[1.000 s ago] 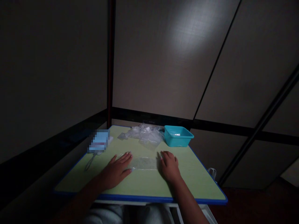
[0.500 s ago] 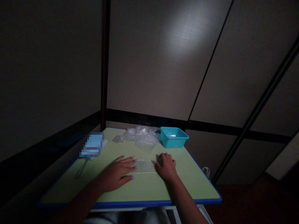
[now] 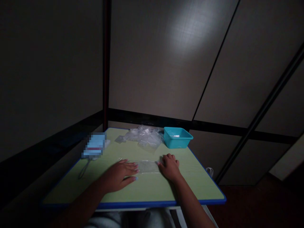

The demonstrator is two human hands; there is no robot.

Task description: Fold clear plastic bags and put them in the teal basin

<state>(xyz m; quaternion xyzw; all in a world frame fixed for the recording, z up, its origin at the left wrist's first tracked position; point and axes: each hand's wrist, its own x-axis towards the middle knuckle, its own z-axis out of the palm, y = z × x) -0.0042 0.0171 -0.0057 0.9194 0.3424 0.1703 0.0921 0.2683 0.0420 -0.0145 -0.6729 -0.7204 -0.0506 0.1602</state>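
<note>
A flat strip of clear plastic, which looks like a small plastic bag (image 3: 148,167), lies on the table across the space between my hands. My left hand (image 3: 120,175) rests palm down over its left end, the fingers stretched out and slightly apart. At the other end, my right hand (image 3: 169,166) has its fingers curled, with the thumb at the plastic's edge; it seems to pinch that end, though the fingertips are partly hidden.
Crumpled clear plastic bags (image 3: 146,137) are heaped at the back of the green table (image 3: 190,186). A turquoise basin (image 3: 177,142) stands beside them on the right. At the left edge lies a blurred-out blue item (image 3: 95,145) with a strap loop. Dark panels rise behind.
My left hand has shifted very slightly and lies flatter on the plastic. The right hand keeps its place at the other end. The whole view has tilted a little.
</note>
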